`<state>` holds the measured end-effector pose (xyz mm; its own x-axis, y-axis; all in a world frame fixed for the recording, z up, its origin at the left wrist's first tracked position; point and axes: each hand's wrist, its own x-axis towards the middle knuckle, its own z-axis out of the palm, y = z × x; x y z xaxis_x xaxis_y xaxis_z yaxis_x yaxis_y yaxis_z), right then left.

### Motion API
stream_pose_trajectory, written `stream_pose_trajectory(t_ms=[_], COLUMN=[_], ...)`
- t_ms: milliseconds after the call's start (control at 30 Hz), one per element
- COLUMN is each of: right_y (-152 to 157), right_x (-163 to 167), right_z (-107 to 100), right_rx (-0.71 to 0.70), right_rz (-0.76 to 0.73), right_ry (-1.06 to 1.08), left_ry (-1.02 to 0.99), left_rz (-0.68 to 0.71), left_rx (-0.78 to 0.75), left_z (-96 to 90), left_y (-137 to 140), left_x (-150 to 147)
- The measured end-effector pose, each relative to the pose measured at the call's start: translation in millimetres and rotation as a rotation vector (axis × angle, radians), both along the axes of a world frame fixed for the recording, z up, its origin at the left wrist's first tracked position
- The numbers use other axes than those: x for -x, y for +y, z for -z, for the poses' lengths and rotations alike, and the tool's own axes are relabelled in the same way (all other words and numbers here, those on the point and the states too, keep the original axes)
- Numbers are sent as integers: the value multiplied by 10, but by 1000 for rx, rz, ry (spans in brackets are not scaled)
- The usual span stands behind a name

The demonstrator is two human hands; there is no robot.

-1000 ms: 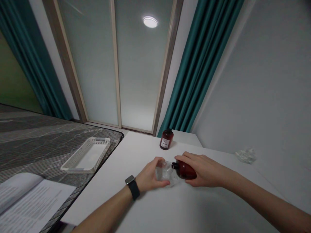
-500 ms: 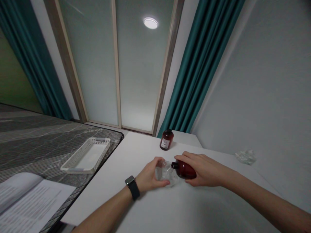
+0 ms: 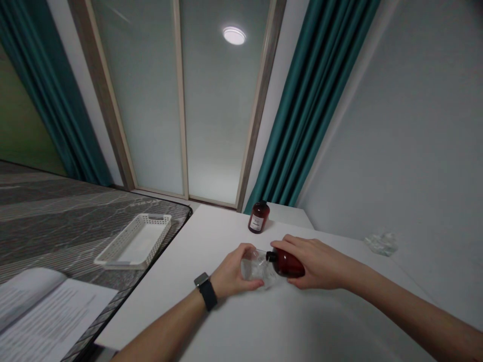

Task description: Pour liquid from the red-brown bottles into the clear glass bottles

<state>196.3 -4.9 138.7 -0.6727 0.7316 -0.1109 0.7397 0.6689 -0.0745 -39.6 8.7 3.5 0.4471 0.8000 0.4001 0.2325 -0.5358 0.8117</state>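
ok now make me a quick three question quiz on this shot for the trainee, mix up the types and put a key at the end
1. Short answer: what is on the front of the standing bottle?

2. True or false: the right hand grips a brown bottle tipped onto its side, its neck toward the clear container.

3. Multiple choice: what is the left hand holding?
a) the open book
b) the clear container
c) the white basket

Key
1. A white label
2. True
3. b
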Motion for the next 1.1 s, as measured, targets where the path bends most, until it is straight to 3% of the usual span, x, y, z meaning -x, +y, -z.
stream_pose_trajectory(t_ms=[1100], right_y=[24], right_x=[-16], right_z=[17], right_rx=[-2], right_rz=[-14], right_ry=[2], left_ry=[5], left_rz=[-6], left_rx=[16], left_z=[1], left_y=[-5], left_x=[10])
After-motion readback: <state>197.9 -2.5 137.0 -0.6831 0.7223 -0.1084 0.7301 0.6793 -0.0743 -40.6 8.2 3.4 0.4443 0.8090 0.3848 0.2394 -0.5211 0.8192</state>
